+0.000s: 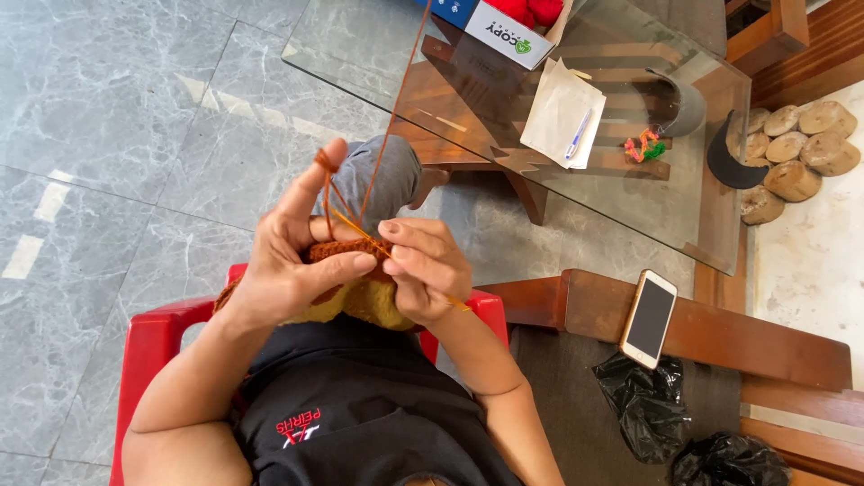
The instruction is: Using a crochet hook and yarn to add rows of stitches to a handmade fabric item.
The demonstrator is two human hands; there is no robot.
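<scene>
My left hand (292,256) pinches the top edge of a crocheted piece (360,292), rust-brown along the rim and yellow below. Rust-brown yarn (393,108) is wrapped over its raised index finger and runs up toward the glass table. My right hand (425,265) grips a thin orange crochet hook (360,232) whose tip pokes into the rim of the piece. Both hands meet over my lap, above a red plastic chair (148,346).
A glass-topped wooden table (360,45) ahead holds a box with red yarn (513,22), paper with a pen (562,112) and a small colourful crochet bit (643,146). A phone (648,318) lies on a wooden bench arm at right, black plastic bags (643,405) below it. Stones (796,148) far right.
</scene>
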